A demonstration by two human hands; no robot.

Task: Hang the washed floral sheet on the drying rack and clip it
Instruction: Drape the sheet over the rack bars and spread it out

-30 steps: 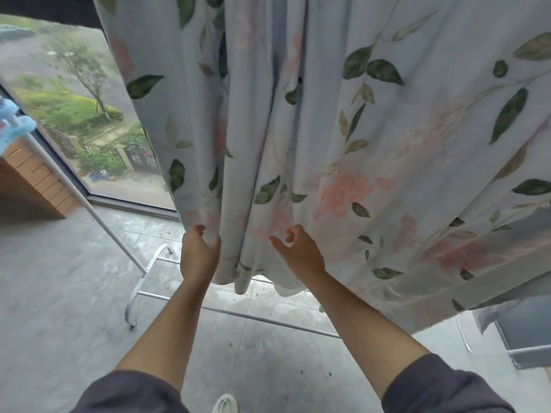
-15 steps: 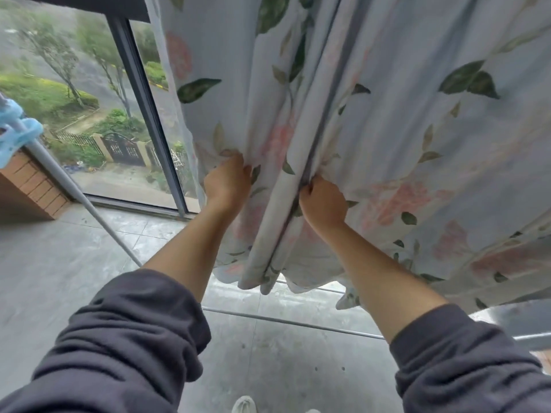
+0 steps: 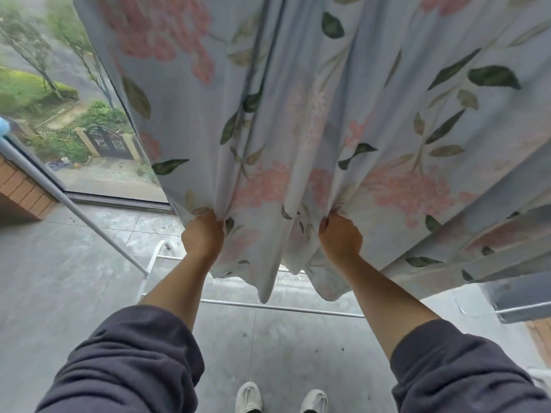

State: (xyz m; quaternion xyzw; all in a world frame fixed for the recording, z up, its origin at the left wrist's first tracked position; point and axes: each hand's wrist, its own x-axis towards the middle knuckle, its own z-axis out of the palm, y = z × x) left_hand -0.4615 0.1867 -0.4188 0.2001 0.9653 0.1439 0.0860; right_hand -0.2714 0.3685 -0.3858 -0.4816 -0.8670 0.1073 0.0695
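Observation:
The floral sheet (image 3: pixel 313 120), pale blue with pink blossoms and green leaves, hangs down in front of me in folds and fills the upper view. My left hand (image 3: pixel 203 236) grips a bunch of its cloth near the lower edge on the left. My right hand (image 3: pixel 340 236) grips another bunch a little to the right. Between and below both hands the hem sags in loose points. The drying rack (image 3: pixel 277 307) shows as white metal tubes at floor level and a slanted leg at the left; its top bar is hidden by the sheet.
A large window (image 3: pixel 53 93) lies behind the sheet at the left, with a brick ledge (image 3: pixel 22 189) beside it. A blue clip (image 3: pixel 4 126) sits on the rack's leg at the far left. Grey tiled floor (image 3: pixel 59 278) and my white shoes (image 3: pixel 250 396) lie below.
Both hands moved from the hem up the sheet, then came back down gripping cloth, farther apart now. The sheet's folds between them have spread wider.

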